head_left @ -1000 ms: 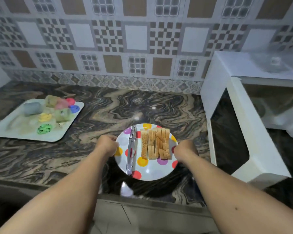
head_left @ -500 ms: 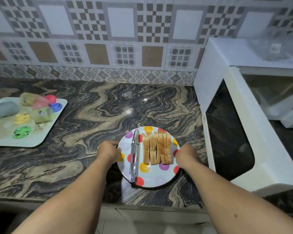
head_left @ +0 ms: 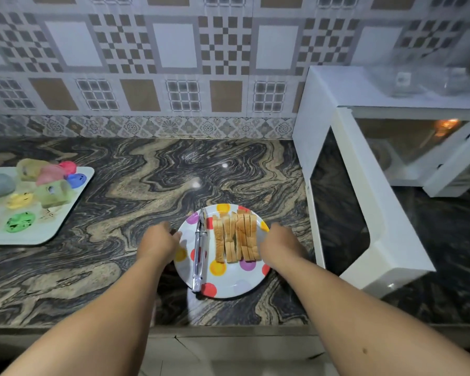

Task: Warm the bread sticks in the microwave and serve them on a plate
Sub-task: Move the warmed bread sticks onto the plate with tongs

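The polka-dot plate (head_left: 229,287) is gripped at opposite rims by 2 hands, the left hand (head_left: 158,241) at its left edge and the right hand (head_left: 281,244) at its right edge. The bread sticks (head_left: 236,237) are laid side by side on it, long axes pointing away from the person, beside metal tongs (head_left: 198,251). The open microwave (head_left: 407,147) lies to the right, nearer the right hand.
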